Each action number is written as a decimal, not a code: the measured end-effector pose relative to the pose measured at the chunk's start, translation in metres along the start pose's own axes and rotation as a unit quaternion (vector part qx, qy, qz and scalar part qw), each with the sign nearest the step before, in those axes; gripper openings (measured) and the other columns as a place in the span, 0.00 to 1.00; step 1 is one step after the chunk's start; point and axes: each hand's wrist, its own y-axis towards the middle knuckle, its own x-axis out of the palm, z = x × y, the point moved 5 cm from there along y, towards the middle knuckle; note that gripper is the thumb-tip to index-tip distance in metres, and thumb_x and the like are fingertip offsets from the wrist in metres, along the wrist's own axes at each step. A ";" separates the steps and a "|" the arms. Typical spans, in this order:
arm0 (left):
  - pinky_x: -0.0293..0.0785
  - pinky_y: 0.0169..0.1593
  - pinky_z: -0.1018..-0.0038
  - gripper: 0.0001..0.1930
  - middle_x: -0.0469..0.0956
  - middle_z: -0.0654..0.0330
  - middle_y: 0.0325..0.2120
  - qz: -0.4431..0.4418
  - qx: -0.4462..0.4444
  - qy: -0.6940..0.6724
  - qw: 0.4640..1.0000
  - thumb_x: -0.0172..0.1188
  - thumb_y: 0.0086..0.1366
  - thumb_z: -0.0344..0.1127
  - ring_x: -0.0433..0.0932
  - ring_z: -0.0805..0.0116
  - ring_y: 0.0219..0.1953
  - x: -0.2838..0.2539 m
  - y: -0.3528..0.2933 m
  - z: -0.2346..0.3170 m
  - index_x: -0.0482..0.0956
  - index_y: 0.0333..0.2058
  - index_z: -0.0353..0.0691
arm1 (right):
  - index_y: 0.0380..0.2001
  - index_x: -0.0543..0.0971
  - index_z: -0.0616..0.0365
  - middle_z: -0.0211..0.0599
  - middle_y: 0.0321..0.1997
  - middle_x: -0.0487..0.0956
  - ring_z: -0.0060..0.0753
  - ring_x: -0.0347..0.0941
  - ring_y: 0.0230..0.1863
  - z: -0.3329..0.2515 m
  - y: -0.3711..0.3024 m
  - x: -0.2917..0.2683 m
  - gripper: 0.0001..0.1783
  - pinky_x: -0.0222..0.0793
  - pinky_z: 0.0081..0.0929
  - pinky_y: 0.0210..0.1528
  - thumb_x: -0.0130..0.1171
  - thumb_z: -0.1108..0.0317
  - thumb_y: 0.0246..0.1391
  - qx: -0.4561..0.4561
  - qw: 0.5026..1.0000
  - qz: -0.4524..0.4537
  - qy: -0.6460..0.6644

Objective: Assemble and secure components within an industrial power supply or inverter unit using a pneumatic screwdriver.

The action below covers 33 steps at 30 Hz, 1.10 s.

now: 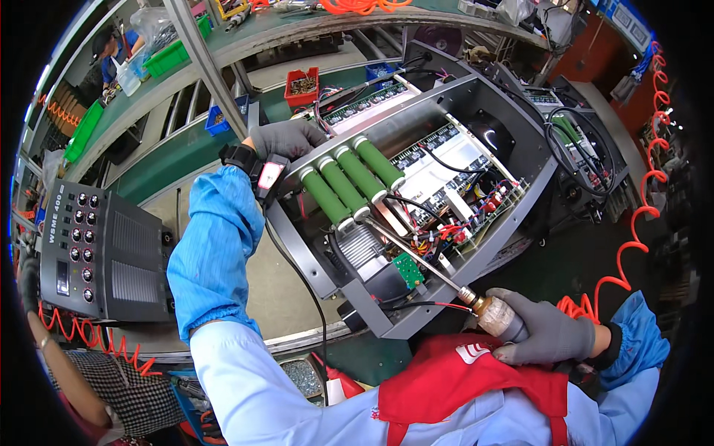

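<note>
Green-topped counter (186, 160) in a busy assembly workshop, shelving above with green and red parts bins. Open grey metal chassis (416, 215) lies tilted on it, wiring and circuit boards exposed. Four green cylindrical resistors (353, 182) sit side by side along its near-left rail. Left hand (286, 137), grey glove, blue sleeve, curled over the chassis's far-left edge, gripping it. Right hand (539, 331), grey glove, closed around the handle of a long screwdriver (431, 271); shaft runs up-left into the chassis, tip just below the resistors. Dark grey finished unit (104, 253) with knobs stands at left. Orange coiled hose (632, 230) hangs at right.
</note>
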 end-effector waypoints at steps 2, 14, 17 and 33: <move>0.75 0.36 0.75 0.15 0.84 0.63 0.30 0.008 0.000 0.019 1.000 0.68 0.57 0.33 0.77 0.77 0.31 -0.001 -0.001 0.000 0.83 0.41 0.33 | 0.68 0.55 0.57 0.53 0.45 0.80 0.48 0.80 0.45 0.002 0.000 0.002 0.53 0.74 0.35 0.49 0.68 0.47 0.45 -0.033 0.999 0.014 -0.011; 0.75 0.36 0.75 0.16 0.83 0.64 0.30 0.029 0.004 0.016 0.999 0.69 0.53 0.31 0.77 0.77 0.32 -0.001 -0.005 -0.001 0.84 0.42 0.33 | 0.68 0.55 0.59 0.55 0.46 0.80 0.50 0.80 0.45 0.002 0.002 0.004 0.54 0.74 0.35 0.49 0.68 0.44 0.45 -0.035 0.999 0.028 -0.023; 0.75 0.36 0.75 0.16 0.83 0.64 0.31 0.035 0.006 0.021 0.999 0.69 0.53 0.31 0.77 0.77 0.32 -0.001 -0.005 0.004 0.84 0.42 0.33 | 0.68 0.54 0.60 0.52 0.51 0.78 0.43 0.78 0.50 0.006 0.005 0.005 0.54 0.72 0.33 0.52 0.69 0.47 0.46 -0.050 0.998 0.023 -0.003; 0.77 0.43 0.72 0.19 0.82 0.59 0.37 0.037 -0.036 -0.164 0.985 0.65 0.60 0.37 0.79 0.73 0.37 0.003 -0.002 -0.008 0.80 0.48 0.34 | 0.68 0.56 0.61 0.46 0.55 0.76 0.35 0.74 0.54 0.016 0.011 0.013 0.52 0.68 0.31 0.57 0.72 0.52 0.47 -0.106 0.989 0.007 0.102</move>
